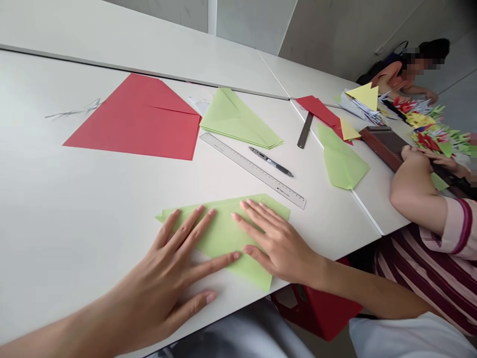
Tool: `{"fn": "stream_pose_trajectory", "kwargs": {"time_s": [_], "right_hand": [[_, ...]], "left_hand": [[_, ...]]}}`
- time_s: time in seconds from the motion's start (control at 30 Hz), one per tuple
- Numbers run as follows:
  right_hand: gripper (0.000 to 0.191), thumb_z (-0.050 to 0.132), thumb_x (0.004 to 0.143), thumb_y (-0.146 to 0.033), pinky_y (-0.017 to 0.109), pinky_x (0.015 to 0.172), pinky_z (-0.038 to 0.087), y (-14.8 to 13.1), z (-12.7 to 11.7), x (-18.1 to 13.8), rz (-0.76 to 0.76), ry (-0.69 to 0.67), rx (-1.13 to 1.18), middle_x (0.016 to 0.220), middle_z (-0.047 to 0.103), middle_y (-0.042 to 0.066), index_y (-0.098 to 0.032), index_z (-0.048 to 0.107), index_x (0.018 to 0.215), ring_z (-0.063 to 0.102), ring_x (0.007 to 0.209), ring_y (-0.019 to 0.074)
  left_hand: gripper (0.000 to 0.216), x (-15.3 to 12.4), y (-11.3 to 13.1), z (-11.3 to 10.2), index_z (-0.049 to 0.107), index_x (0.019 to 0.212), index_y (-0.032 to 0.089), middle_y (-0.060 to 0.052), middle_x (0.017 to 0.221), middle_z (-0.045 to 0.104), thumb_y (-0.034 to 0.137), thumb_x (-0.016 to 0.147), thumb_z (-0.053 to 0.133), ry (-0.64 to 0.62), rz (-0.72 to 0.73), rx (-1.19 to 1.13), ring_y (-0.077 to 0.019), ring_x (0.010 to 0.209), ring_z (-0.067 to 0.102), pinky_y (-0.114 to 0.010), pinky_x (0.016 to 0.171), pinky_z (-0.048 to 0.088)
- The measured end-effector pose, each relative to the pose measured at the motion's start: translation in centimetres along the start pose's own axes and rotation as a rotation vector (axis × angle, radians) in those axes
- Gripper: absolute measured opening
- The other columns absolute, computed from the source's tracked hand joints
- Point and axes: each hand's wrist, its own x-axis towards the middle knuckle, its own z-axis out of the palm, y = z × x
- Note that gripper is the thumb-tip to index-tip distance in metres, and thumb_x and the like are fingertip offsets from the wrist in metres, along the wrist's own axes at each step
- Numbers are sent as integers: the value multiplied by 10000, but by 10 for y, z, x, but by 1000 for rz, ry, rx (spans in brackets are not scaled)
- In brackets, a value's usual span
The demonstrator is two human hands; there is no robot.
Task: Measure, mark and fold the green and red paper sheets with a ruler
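Observation:
A folded light green paper (223, 221) lies on the white table (74, 209) near its front edge. My left hand (175, 271) rests flat on the paper's left part, fingers spread and stretched out. My right hand (274, 238) lies flat on the paper's right part, fingers extended toward the far left and thumb pointing at the left hand's index finger. Neither hand grips anything; both press the sheet down.
A clear ruler (253, 169) and a black pen (271, 161) lie just beyond the paper. Farther back are a large red folded sheet (141, 119) and a green folded stack (238, 122). A co-worker's arm (417, 184) works at a paper cutter (387, 144) on the right; another person sits beyond.

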Motion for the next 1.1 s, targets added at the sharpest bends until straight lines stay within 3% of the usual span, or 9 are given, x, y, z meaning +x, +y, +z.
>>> {"fn": "stream_pose_trajectory", "kwargs": {"time_s": [0.13, 0.3, 0.57, 0.77, 0.93, 1.1], "right_hand": [[586, 300, 1054, -403, 416, 1234, 265, -15, -2, 14, -51, -56, 12, 1558, 365, 166, -8, 375, 1481, 234, 1494, 246], [625, 313, 1049, -417, 403, 1241, 255, -20, 4, 23, -66, -41, -9, 1559, 347, 193, 30, 341, 1486, 232, 1494, 259], [616, 315, 1043, -402, 505, 1128, 432, -1, 16, -9, 254, 121, -139, 1504, 413, 254, 25, 354, 1485, 352, 1442, 323], [670, 265, 1040, -492, 518, 1131, 417, 8, 1, -14, 357, 35, -179, 1538, 372, 226, 4, 401, 1470, 382, 1428, 325], [614, 264, 1054, -427, 504, 1223, 250, -9, 5, -1, 130, -84, -64, 1650, 135, 70, -154, 127, 1587, 105, 1526, 249], [568, 242, 1057, -320, 564, 1219, 199, -16, 19, -3, 88, -99, -32, 1667, 54, 36, -217, 81, 1592, 17, 1533, 259]], "left_hand": [[654, -2, -1, 3, 311, 1529, 348, -160, 1634, 153, 360, 923, 555, 21, 12, -19, -456, 1471, 198, -684, 1127, 228], [656, -2, -1, 5, 308, 1527, 363, -121, 1646, 127, 322, 919, 551, 66, -11, -49, -444, 1480, 177, -671, 1139, 231], [632, 0, 0, 1, 307, 1519, 399, -64, 1641, 188, 349, 933, 538, 35, -22, -25, -406, 1473, 241, -649, 1166, 209], [629, -1, 2, 2, 294, 1520, 413, -96, 1657, 54, 415, 942, 544, 13, -29, -57, -450, 1467, 220, -678, 1138, 212], [648, -1, 6, -2, 272, 1521, 430, -86, 1660, 5, 475, 938, 552, -69, -55, -114, -448, 1478, 183, -693, 1147, 167], [678, -2, 11, -4, 250, 1547, 346, -172, 1640, 91, 491, 945, 528, -106, -73, -80, -446, 1481, 169, -683, 1148, 179]]}}
